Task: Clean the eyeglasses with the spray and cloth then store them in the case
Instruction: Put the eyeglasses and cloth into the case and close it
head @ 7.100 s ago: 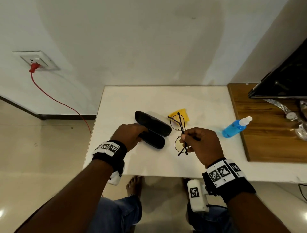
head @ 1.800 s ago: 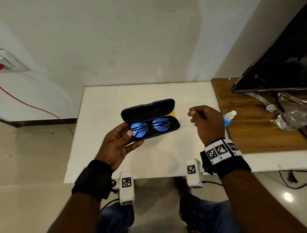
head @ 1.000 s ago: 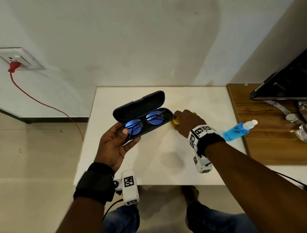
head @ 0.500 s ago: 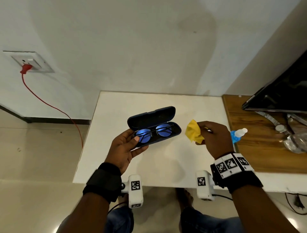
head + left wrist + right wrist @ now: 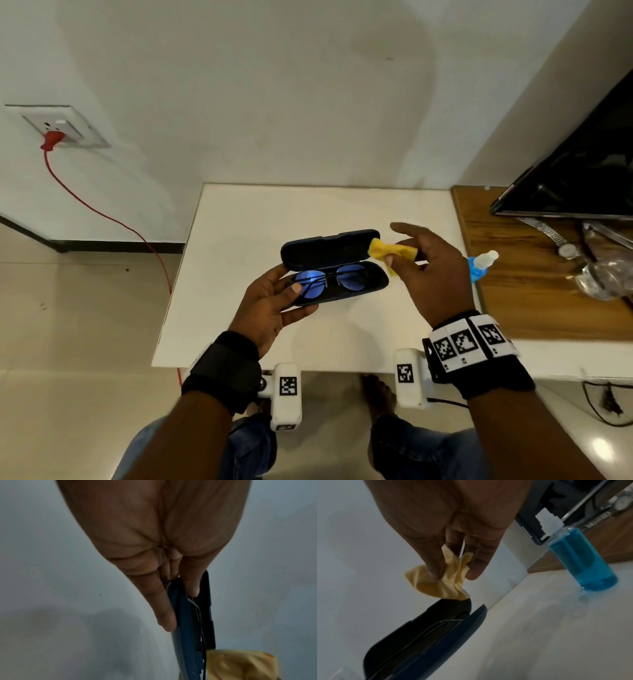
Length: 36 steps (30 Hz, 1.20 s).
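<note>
A dark blue glasses case [image 5: 334, 269] stands open above the white table [image 5: 239, 222], held at its left end by my left hand [image 5: 274, 301], thumb over the rim. The folded eyeglasses [image 5: 325, 282] lie inside it, lenses glowing blue. My right hand [image 5: 421, 270] pinches a crumpled yellow cloth [image 5: 390, 251] just above the case's right end. In the right wrist view the cloth [image 5: 440, 582] hangs from thumb and fingers right over the case [image 5: 423, 639]. The left wrist view shows the case [image 5: 188, 628] edge-on with the cloth [image 5: 240, 665] beyond. A blue spray bottle [image 5: 479, 265] lies to the right.
A wooden board [image 5: 548, 291] lies at the table's right with a dark screen [image 5: 582, 171], a wristwatch [image 5: 561, 246] and a clear plastic item [image 5: 603, 277]. A red cable [image 5: 102, 212] runs from a wall socket [image 5: 58, 128] at left. My knees are below the table's front edge.
My right hand picked the yellow cloth off the table behind the case and has brought it left to the case's right end. The left hand keeps holding the open case.
</note>
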Tool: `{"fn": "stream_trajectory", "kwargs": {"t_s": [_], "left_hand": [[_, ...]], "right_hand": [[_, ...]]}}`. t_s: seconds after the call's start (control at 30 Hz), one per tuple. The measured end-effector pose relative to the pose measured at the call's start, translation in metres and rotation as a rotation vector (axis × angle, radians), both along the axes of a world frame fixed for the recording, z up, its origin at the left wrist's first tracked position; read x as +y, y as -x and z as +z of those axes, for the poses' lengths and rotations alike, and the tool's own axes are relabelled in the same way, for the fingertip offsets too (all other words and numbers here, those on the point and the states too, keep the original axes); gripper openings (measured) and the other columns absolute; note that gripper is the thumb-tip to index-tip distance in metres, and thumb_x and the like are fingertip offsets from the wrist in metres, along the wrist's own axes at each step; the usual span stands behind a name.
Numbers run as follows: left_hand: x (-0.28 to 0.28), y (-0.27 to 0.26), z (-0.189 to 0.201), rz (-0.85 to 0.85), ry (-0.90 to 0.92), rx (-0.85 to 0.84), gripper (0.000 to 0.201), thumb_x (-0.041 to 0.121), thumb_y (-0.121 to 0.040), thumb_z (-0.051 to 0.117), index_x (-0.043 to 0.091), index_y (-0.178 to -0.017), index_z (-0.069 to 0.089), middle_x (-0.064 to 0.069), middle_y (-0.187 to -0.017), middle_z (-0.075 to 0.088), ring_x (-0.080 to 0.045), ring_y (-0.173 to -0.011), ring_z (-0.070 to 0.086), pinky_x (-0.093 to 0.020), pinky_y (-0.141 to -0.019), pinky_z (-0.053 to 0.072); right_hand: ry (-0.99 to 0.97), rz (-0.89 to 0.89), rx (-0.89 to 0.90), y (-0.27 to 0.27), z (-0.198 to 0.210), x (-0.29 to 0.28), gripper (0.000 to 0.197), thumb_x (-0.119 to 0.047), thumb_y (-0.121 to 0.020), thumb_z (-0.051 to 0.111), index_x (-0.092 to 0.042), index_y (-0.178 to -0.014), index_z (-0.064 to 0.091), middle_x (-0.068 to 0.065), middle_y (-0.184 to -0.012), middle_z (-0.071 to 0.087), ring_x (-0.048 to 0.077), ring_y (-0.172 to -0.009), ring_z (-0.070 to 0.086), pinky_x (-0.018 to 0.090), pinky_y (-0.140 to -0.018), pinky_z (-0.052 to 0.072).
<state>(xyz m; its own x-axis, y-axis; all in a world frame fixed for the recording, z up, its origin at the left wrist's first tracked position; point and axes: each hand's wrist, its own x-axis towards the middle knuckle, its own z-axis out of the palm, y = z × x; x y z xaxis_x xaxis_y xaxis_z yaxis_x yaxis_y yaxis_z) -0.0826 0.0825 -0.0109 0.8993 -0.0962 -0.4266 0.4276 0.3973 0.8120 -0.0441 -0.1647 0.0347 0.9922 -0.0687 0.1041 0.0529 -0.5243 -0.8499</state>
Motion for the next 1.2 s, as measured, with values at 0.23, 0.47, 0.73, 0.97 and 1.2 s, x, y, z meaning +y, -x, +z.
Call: {"fn": "stream_trajectory", "kwargs": {"t_s": [0.23, 0.47, 0.73, 0.97, 1.2], "left_hand": [[-0.012, 0.000, -0.002, -0.055, 0.032, 0.027, 0.045, -0.003, -0.096, 0.049, 0.015, -0.137, 0.050, -0.017, -0.122, 0.067, -0.036, -0.110, 0.066, -0.043, -0.084, 0.059], [-0.024, 0.003, -0.002, -0.127, 0.062, 0.065, 0.045, -0.002, -0.094, 0.054, 0.014, -0.137, 0.051, -0.019, -0.121, 0.067, -0.035, -0.109, 0.067, -0.042, -0.083, 0.059], [-0.024, 0.003, -0.002, -0.170, 0.109, 0.070, 0.048, -0.003, -0.092, 0.056, 0.017, -0.136, 0.051, -0.019, -0.121, 0.067, -0.036, -0.110, 0.066, -0.045, -0.085, 0.058], [-0.026, 0.002, 0.003, -0.129, 0.155, 0.043, 0.056, 0.007, -0.083, 0.062, 0.020, -0.136, 0.049, -0.021, -0.118, 0.068, -0.036, -0.109, 0.067, -0.045, -0.085, 0.058], [-0.021, 0.000, 0.002, -0.047, 0.231, 0.031, 0.054, 0.021, -0.084, 0.061, 0.015, -0.137, 0.050, -0.020, -0.120, 0.067, -0.035, -0.112, 0.065, -0.035, -0.081, 0.059]], "right_hand": [[0.365, 0.205, 0.026, -0.016, 0.013, 0.019, 0.016, -0.020, -0.084, 0.069, -0.026, -0.098, 0.065, -0.003, -0.083, 0.070, 0.023, -0.080, 0.063, 0.034, -0.077, 0.049], [0.660, 0.420, 0.133, -0.036, 0.012, 0.038, 0.009, -0.036, -0.085, 0.065, -0.030, -0.092, 0.065, -0.005, -0.084, 0.059, 0.020, -0.091, 0.054, 0.034, -0.072, 0.045], [0.712, 0.440, 0.097, -0.044, 0.012, 0.033, 0.030, -0.029, -0.078, 0.075, -0.026, -0.103, 0.059, -0.003, -0.108, 0.054, 0.024, -0.098, 0.053, 0.040, -0.082, 0.045], [0.740, 0.379, 0.377, -0.051, 0.017, 0.024, 0.029, -0.050, -0.075, 0.074, -0.033, -0.093, 0.059, -0.009, -0.102, 0.066, 0.020, -0.095, 0.061, 0.036, -0.080, 0.051], [0.411, 0.581, 0.284, -0.046, 0.025, 0.013, 0.027, -0.038, -0.094, 0.062, -0.035, -0.120, 0.070, -0.014, -0.113, 0.072, 0.004, -0.108, 0.062, 0.022, -0.093, 0.046]]}}
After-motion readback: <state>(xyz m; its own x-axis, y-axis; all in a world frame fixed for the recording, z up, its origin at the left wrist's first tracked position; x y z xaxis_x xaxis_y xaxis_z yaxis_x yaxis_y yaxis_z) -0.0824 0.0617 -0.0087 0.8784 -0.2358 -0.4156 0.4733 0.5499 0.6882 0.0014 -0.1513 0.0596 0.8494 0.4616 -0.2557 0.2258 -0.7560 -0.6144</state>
